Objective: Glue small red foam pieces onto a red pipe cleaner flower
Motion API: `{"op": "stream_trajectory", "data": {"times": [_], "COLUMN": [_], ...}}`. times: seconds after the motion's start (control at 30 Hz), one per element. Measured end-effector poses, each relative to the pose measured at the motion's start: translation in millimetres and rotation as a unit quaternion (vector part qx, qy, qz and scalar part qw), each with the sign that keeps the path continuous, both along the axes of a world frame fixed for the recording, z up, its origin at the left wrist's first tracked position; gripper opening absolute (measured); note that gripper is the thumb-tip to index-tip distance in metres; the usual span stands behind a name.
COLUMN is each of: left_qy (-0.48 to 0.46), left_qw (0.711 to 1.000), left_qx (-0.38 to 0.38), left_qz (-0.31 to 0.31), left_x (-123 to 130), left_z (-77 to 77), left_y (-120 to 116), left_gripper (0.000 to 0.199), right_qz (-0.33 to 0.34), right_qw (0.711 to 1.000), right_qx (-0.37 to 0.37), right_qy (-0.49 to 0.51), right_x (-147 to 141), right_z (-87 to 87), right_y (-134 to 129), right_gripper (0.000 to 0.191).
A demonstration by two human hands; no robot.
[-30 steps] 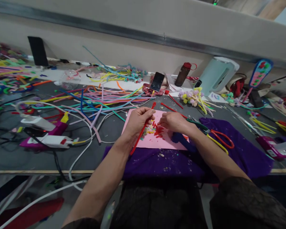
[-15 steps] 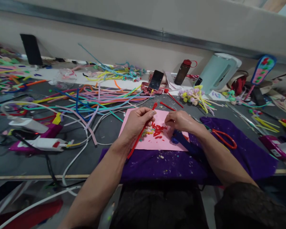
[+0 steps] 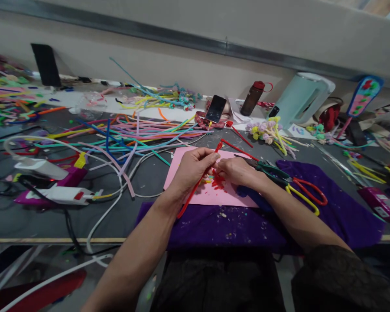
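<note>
1. The left hand (image 3: 195,167) is holding a fuzzy red stem (image 3: 190,201), pinching it between thumb and fingers near its upper end.
2. The stem is slanting above a pink sheet (image 3: 229,199), its top end showing past the fingertips and its lower end hanging down toward the person, over a purple cloth (image 3: 347,208).
3. The right hand (image 3: 238,171) is keeping its fingers narrow and curled, the tips meeting close beside those of the left; whether they are gripping anything, one cannot tell.
4. Short red pieces (image 3: 218,182) are lying loose on the sheet just below the hands, mixing with some paler bits.
5. A second red stem (image 3: 240,149) is lying beyond the hands.
6. A tool with one red and one yellow handle (image 3: 274,173) is resting beside the right forearm, its handles lying over the cloth.
7. A dark blue thing (image 3: 247,192) is showing partly under the right wrist.
8. Farther back on the dark surface (image 3: 6,225), many coloured stems (image 3: 159,130) are lying in a loose heap to the left, a phone (image 3: 216,108) is leaning upright, and a bunch of yellow and lilac flowers (image 3: 266,130) is lying to the right.
</note>
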State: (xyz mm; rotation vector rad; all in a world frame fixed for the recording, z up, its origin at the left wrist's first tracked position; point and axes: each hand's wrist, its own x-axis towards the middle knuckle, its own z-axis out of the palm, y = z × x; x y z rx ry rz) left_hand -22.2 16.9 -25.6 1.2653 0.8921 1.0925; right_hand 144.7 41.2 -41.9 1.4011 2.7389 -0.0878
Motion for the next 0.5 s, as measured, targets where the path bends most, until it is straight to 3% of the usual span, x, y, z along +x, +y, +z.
{"op": "stream_trajectory", "data": {"times": [0.1,0.23,0.5], "left_qy": [0.003,0.006,0.009], "left_qw": [1.000,1.000,1.000], "left_qx": [0.001,-0.002,-0.009], "left_qz": [0.003,0.002,-0.009], "left_x": [-1,-1,-1], "left_z": [0.0,0.5,0.9], "left_y": [0,-2,-2], "left_gripper": [0.023,0.023,0.025], "right_qz": [-0.002,0.011,0.009], "right_qw": [0.999,0.984,0.879], "right_qx": [0.019,-0.002,-0.196], "right_qy": [0.037,0.177,0.435], "right_x": [7,19,20], "right_z": [4.0,9.1,5.9], "right_y": [1,3,7], "right_gripper": [0.014,0.008,0.022]}}
